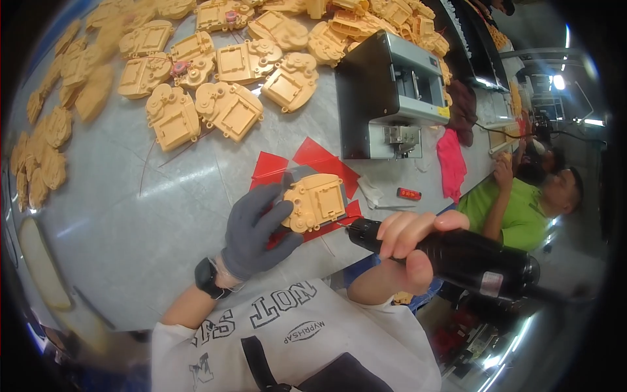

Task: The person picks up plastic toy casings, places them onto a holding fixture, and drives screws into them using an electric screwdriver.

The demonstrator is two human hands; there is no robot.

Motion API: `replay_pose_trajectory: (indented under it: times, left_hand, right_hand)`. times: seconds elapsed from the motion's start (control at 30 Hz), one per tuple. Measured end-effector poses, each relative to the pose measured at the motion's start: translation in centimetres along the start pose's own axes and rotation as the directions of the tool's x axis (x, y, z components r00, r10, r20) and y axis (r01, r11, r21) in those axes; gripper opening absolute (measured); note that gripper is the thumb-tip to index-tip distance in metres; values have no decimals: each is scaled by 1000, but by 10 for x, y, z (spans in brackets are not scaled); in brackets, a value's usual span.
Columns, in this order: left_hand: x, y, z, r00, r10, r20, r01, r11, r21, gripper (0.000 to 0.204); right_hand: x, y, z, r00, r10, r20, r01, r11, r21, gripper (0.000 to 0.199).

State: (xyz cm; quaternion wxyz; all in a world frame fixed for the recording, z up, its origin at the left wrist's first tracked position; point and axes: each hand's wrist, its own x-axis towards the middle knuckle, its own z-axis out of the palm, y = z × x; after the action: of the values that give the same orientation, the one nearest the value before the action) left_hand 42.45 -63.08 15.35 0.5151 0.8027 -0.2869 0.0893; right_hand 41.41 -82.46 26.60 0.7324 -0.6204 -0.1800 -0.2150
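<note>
My left hand [255, 228], in a grey glove, grips a yellow plastic housing [319, 201] by its left side, thumb below and fingers on top. The housing rests on a grey block [297, 175], with red sheets [269, 166] taped around it on the table. In my bare right hand [418, 245] is a black electric screwdriver [477, 264], lying sideways with its tip pointing left at the housing's lower right edge. Whether the bit touches the housing, I cannot tell. Thin wire hangs below the housing.
Several yellow housings [173, 117] lie across the back and left of the grey table [196, 189]. A black-and-grey machine [369, 98] stands behind the work spot. Right of it are tweezers [395, 208], a red-and-black item [409, 194] and pink cloth [450, 163]. A co-worker in green [516, 212] sits at right.
</note>
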Motion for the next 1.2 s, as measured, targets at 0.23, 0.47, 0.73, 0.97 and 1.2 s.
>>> replay_pose_trajectory:
  times: [0.23, 0.47, 0.73, 0.97, 1.2]
  left_hand:
    - [1, 2, -1, 1000, 0, -2, 0, 1000, -12, 57]
    - [2, 1, -2, 1000, -3, 12, 3, 1000, -30, 56]
    - [2, 0, -2, 1000, 2, 8, -1, 1000, -30, 55]
    - [2, 1, -2, 1000, 17, -5, -17, 1000, -24, 55]
    - [2, 1, -3, 1000, 10, 11, -9, 1000, -29, 54]
  right_hand:
    - [-2, 9, 8, 990, 11, -138, -15, 1000, -26, 44]
    - [-3, 13, 11, 984, 30, -173, -40, 998, -53, 44]
    - [-3, 16, 17, 967, 38, -251, -68, 991, -114, 43]
    - [-5, 12, 16, 983, 61, -173, -87, 985, -147, 43]
    - [-5, 13, 15, 983, 51, -177, -76, 987, -141, 42]
